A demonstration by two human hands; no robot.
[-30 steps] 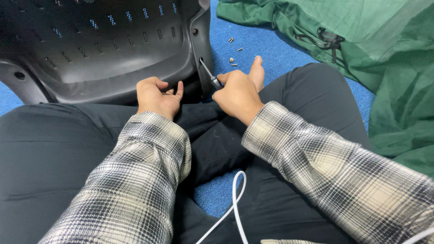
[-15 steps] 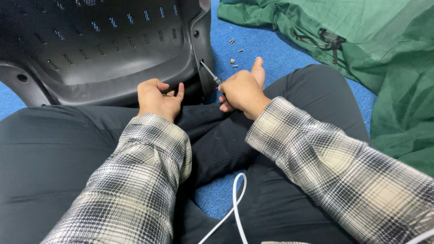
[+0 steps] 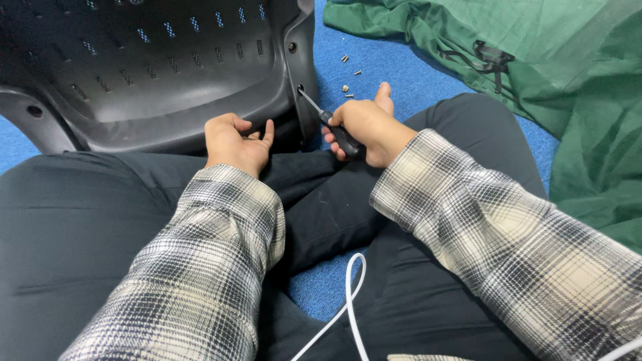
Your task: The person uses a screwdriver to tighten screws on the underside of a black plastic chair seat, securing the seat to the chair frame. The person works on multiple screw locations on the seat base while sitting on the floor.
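The black plastic chair shell [image 3: 154, 67] lies on the blue floor [image 3: 388, 73] against the person's crossed legs, its perforated face turned toward the camera. The right hand [image 3: 368, 127] is fisted around the black handle of a screwdriver [image 3: 328, 124], whose tip sits in a hole on the shell's right rim. The left hand [image 3: 234, 142] is half curled, holding nothing I can see, and rests at the shell's lower edge. By my reading, a fastener at that rim hole is being driven; the work at this point calls for keeping the shaft in line with the hole and the shell steady. Loose screws [image 3: 349, 72] lie just right of the rim. Beyond them, green fabric [image 3: 535, 60] bounds the open floor; a white cable [image 3: 348, 294] runs between the knees.
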